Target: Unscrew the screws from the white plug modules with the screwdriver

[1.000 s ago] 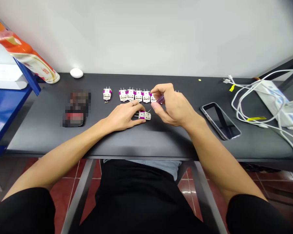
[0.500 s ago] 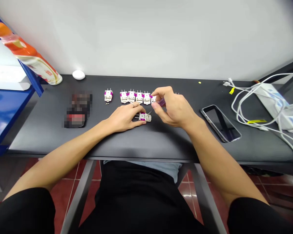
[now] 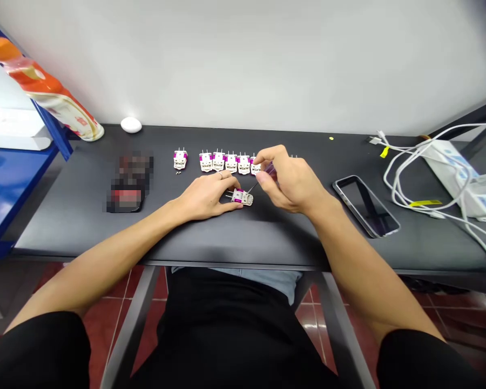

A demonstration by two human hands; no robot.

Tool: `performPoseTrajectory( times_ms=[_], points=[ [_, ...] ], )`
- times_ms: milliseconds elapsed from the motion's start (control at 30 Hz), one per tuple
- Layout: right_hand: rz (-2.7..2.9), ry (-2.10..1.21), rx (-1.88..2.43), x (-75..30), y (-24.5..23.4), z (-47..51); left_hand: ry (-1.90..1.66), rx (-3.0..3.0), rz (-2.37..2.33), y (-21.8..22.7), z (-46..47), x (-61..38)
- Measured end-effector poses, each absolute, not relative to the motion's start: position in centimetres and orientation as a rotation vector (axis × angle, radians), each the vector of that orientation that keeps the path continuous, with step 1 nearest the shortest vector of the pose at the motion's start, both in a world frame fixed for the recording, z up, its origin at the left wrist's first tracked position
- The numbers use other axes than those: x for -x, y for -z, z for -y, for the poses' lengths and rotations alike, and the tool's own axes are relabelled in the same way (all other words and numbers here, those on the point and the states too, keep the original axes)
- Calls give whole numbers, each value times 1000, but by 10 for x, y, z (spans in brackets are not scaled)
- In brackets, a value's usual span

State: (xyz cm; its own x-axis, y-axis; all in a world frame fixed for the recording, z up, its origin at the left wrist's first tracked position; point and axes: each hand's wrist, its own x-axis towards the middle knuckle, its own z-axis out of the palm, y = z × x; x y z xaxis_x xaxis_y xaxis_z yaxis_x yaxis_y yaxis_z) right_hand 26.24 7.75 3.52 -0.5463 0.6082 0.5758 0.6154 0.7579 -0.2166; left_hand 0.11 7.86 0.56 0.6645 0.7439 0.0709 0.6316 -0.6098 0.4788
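My left hand (image 3: 208, 195) pinches a white-and-purple electrical plug (image 3: 242, 196) between thumb and fingers, low over the black table. The plug lies on its side, its metal prongs toward my palm. In my right hand (image 3: 291, 181) is a screwdriver (image 3: 270, 169) with a purple handle. Its thin shaft slants down to the plug's right end; whether the tip touches a screw is too small to tell. Behind my hands stands a row of similar plugs (image 3: 230, 161), partly hidden by my right hand. One plug (image 3: 180, 159) stands apart at the left, with small screws (image 3: 179, 173) before it.
A phone (image 3: 366, 206) lies to the right, near white cables (image 3: 400, 183) and a white box (image 3: 449, 173). At the left are a blurred dark object (image 3: 129, 183), a white oval object (image 3: 130, 125) and an orange-and-white bottle (image 3: 52, 97). The black table (image 3: 243, 243) meets a wall.
The plug in my left hand has turned slightly, its right end dipping toward me. My right hand and the screwdriver have shifted a little to the right.
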Motion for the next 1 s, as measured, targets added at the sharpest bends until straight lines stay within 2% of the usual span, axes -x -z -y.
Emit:
performPoseTrajectory(
  times_ms=[167,367,567,800,1000],
  points=[
    [2318,52,969,-263,-33,-79,-330,-2432,-1117,-9,-78,-4],
    [2339,68,782,-264,-39,-77,-337,-2418,-1119,-11,-77,-5],
    [2329,64,968,-263,-36,-77,-328,-2427,-1110,-11,-78,-4],
    [2326,106,811,-264,-36,-77,-321,-2419,-1113,-12,-77,-5],
    [2301,97,972,-262,-34,-78,-317,-2414,-1109,-12,-78,-5]
  ],
)
